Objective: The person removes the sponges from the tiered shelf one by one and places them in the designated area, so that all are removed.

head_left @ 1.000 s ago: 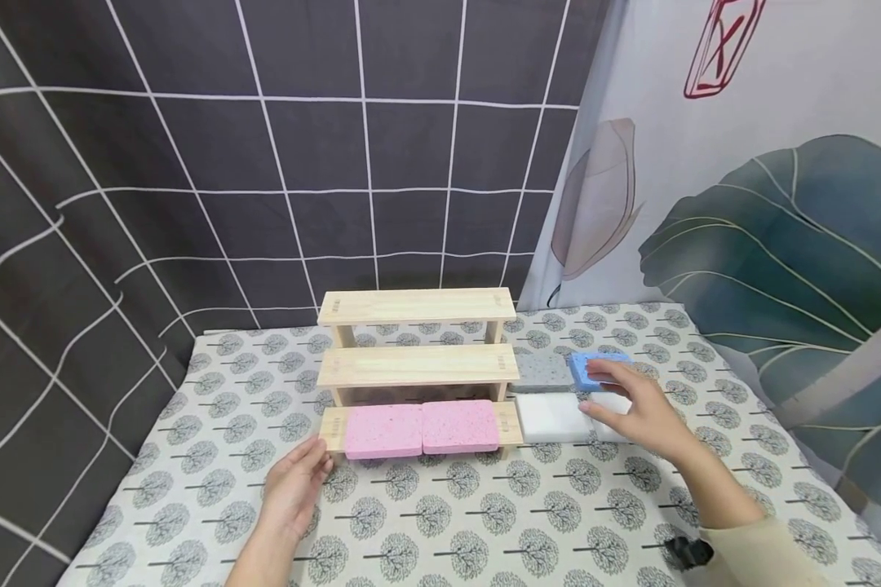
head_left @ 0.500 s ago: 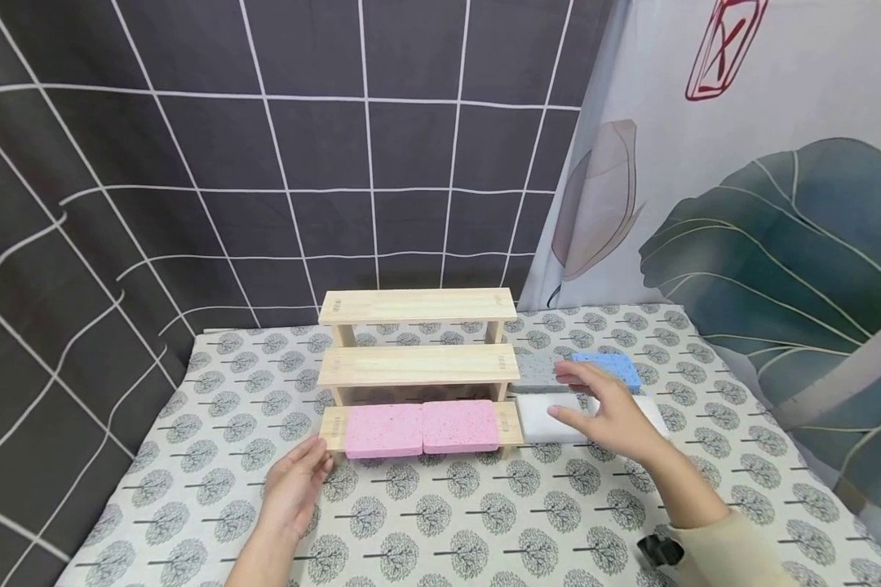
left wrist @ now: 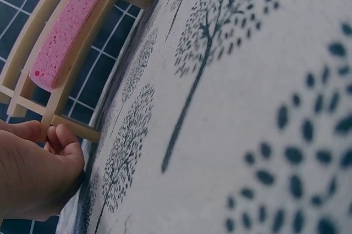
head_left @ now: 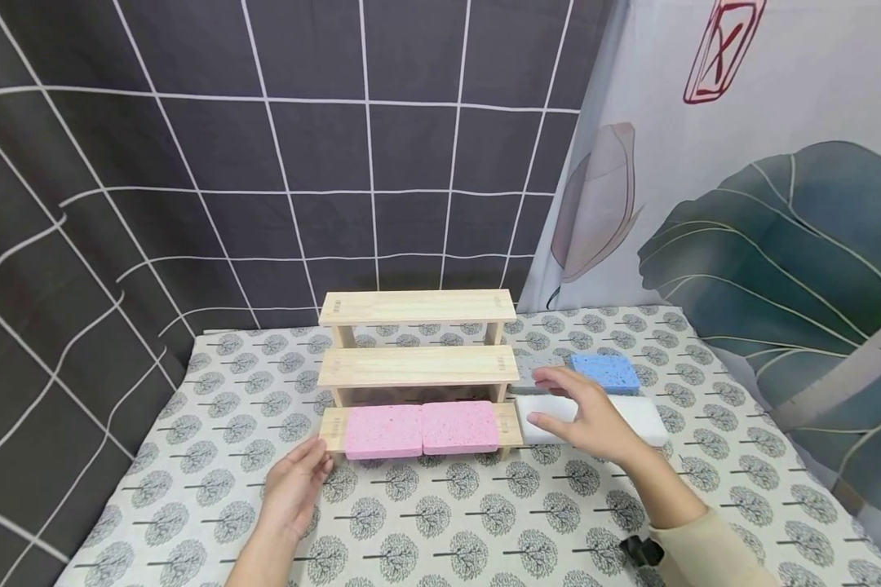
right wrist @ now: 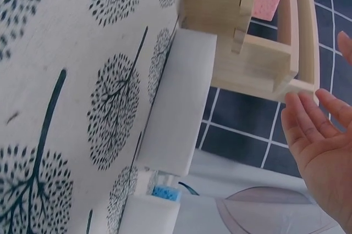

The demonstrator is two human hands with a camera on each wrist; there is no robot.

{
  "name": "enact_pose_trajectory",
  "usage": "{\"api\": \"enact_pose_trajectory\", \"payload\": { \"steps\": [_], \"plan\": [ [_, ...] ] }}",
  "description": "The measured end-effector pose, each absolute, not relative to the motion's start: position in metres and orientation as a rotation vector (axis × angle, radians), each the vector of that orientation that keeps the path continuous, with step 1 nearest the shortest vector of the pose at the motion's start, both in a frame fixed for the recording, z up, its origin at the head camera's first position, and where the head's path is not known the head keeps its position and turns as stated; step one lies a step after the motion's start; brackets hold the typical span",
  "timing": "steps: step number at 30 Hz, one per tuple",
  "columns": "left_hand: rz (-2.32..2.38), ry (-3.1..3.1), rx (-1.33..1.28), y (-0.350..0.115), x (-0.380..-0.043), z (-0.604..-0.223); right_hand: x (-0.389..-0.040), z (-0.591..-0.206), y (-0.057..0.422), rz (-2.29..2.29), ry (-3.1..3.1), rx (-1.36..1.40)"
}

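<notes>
A three-tier wooden step shelf (head_left: 417, 365) stands on the cloth. Two pink sponges (head_left: 460, 426) lie side by side on its lowest step. My left hand (head_left: 297, 487) pinches the left end of that step; thumb and fingertips meet the wood in the left wrist view. Right of the shelf, my right hand (head_left: 591, 417) hovers with spread fingers over white sponges (head_left: 642, 417) and holds nothing. Behind it lie a grey sponge (head_left: 536, 362), partly covered by the fingers, and a blue sponge (head_left: 606, 372). Two white sponges (right wrist: 179, 99) show in the right wrist view.
The upper steps (head_left: 417, 306) rise behind the pink sponges. A tree-print cloth (head_left: 411, 530) covers the table. A dark grid-patterned curtain (head_left: 323, 147) hangs behind, and a pale leaf-print curtain (head_left: 705, 204) hangs at the right.
My right hand has moved left, from over the blue sponge to over the white and grey ones, uncovering the blue sponge. The left hand stays on the shelf's end.
</notes>
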State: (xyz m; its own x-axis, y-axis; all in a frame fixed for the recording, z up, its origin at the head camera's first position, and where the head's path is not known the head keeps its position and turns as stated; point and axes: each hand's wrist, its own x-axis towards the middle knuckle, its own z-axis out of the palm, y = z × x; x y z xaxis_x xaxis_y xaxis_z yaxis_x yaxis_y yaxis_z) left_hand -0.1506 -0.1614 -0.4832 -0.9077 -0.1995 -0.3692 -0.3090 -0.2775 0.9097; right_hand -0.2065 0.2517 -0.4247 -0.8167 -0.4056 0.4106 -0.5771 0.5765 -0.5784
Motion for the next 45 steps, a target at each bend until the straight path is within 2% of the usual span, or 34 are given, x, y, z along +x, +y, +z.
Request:
{"api": "enact_pose_trajectory", "payload": {
  "steps": [29,45],
  "plan": [
    [2.366,1.836,-0.638,-0.162,-0.151,-0.484,-0.206,-0.43,0.221,1.14,-2.658,0.913],
    [2.418,1.781,-0.63,-0.163,-0.151,-0.485,-0.208,-0.443,0.205,0.996,-2.715,0.996]
  ]
}}
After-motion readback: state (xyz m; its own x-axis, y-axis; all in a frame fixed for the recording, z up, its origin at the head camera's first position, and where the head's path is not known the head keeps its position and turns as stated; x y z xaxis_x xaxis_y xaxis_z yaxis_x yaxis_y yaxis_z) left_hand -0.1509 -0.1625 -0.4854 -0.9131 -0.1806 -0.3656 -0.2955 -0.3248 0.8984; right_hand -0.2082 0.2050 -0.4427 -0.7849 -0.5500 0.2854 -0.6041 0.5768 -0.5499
